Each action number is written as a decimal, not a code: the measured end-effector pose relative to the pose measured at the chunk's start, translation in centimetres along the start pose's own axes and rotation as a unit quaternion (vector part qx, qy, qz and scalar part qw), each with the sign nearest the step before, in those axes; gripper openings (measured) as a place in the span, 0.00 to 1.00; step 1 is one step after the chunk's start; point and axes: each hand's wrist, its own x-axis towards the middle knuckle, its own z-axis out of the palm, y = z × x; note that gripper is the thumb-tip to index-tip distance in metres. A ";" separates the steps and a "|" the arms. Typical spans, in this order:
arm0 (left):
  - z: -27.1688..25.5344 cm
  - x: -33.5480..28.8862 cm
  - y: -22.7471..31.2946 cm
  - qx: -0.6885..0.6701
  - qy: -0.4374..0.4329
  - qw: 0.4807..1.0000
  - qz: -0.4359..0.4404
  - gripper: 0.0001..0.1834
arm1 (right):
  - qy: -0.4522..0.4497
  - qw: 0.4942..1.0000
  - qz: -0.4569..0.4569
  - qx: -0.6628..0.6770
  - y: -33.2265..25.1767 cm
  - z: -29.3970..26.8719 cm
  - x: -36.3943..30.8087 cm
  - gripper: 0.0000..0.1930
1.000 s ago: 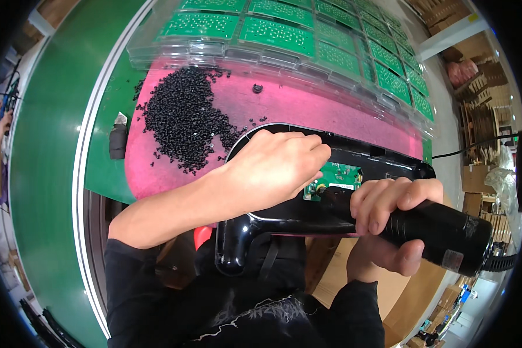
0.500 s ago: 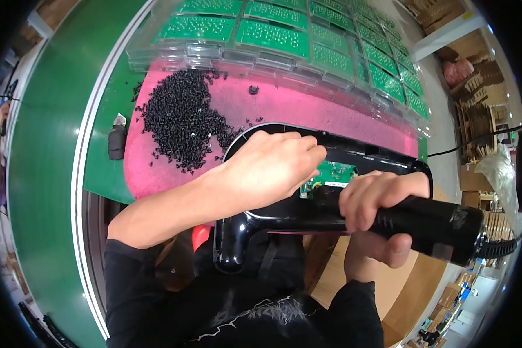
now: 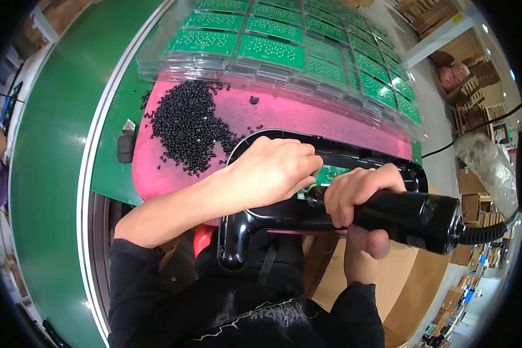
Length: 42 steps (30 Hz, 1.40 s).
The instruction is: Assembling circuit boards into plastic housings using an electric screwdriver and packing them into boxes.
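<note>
My right hand [image 3: 362, 191] is wrapped around a black electric screwdriver [image 3: 414, 219], its cord leaving at the right end. The screwdriver's nose points left, over a green circuit board [image 3: 333, 173] set inside a glossy black plastic housing [image 3: 287, 217]. Over the left part of that housing lies my left hand [image 3: 281, 169], its fingers curled together beside the board and close to the screwdriver's nose. Whatever those fingertips pinch is hidden. The tip of the bit cannot be made out.
A pile of small black screws [image 3: 188, 124] lies on the pink mat [image 3: 290, 113]. Behind it are clear plastic trays [image 3: 272, 71] of green boards. A small dark wrapped object [image 3: 126, 145] stands left of the mat. A cardboard box [image 3: 359, 272] sits low at the right.
My right hand and the screwdriver have shifted left, bringing the nose nearer my left fingers. My left hand stays curled over the housing. The whole view has shifted slightly.
</note>
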 end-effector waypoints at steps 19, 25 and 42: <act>-0.2 0.9 0.5 -0.097 -0.032 0.990 0.099 0.09 | 0.072 0.965 -0.229 0.103 -2.7 -1.8 0.5 0.24; -0.1 1.2 0.9 -0.130 -0.016 0.989 0.073 0.08 | 0.087 0.965 -0.229 0.098 -2.9 -2.4 -0.1 0.24; -0.6 1.6 1.6 -0.023 -0.047 0.998 0.020 0.12 | 0.144 0.986 -0.073 -0.042 -2.6 -6.2 -1.6 0.25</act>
